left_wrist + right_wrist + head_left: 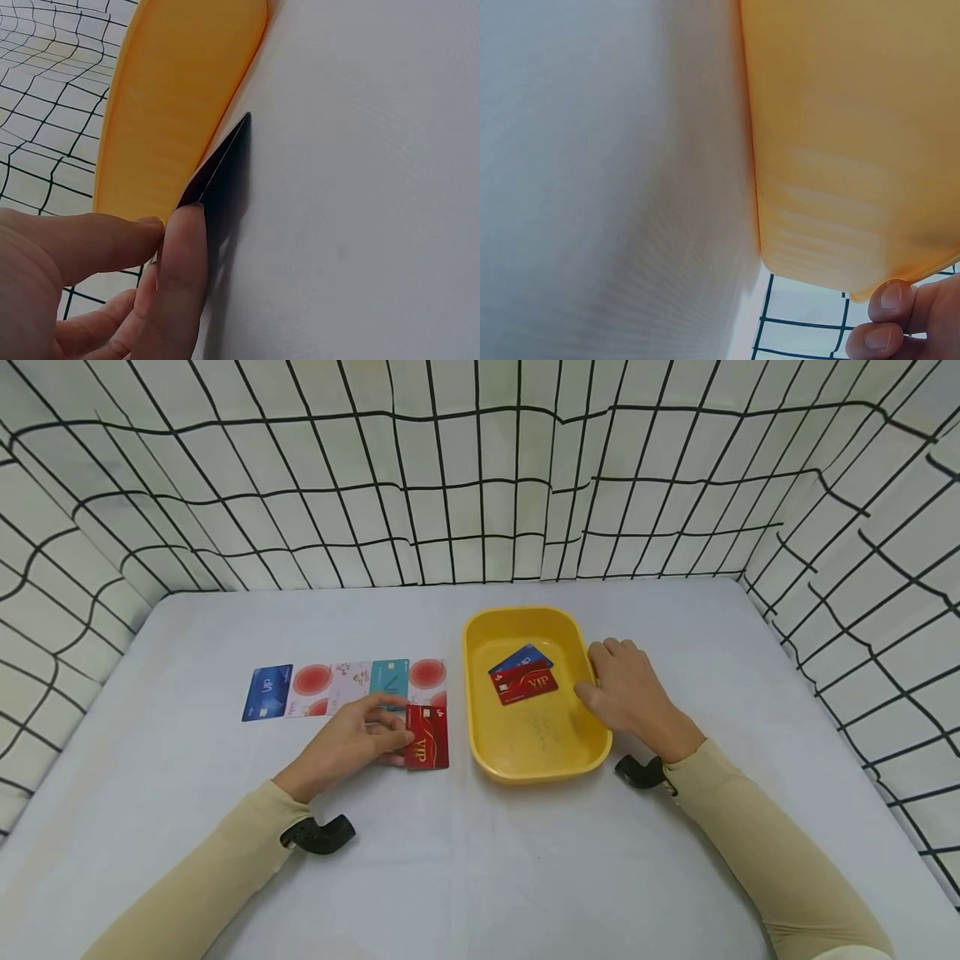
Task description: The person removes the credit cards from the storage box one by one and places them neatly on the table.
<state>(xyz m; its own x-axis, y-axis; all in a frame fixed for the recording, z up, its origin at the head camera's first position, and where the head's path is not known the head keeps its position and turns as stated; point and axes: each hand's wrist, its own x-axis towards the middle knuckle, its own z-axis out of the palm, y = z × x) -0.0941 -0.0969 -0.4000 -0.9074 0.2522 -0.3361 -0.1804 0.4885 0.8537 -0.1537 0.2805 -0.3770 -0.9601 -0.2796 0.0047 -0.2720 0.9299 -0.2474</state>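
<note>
My left hand (358,742) pinches a red VIP card (427,737) between thumb and fingers. In the left wrist view the red card (217,161) is tilted, one edge near the tablecloth. Behind it, several cards lie in a row: a blue card (267,692) at the left end, pink ones, a teal card (389,681) and a pink card with red circles (427,675) at the right end. My right hand (626,687) grips the right rim of a yellow plastic tray (543,752). Inside the tray a red VIP card (525,683) partly covers a blue card (522,657).
A white cloth (480,877) covers the table. Black wire mesh (480,485) with a pale backing stands along the back and both sides. Each wrist carries a black strap-on device, one at the left wrist (318,835) and one at the right (640,772).
</note>
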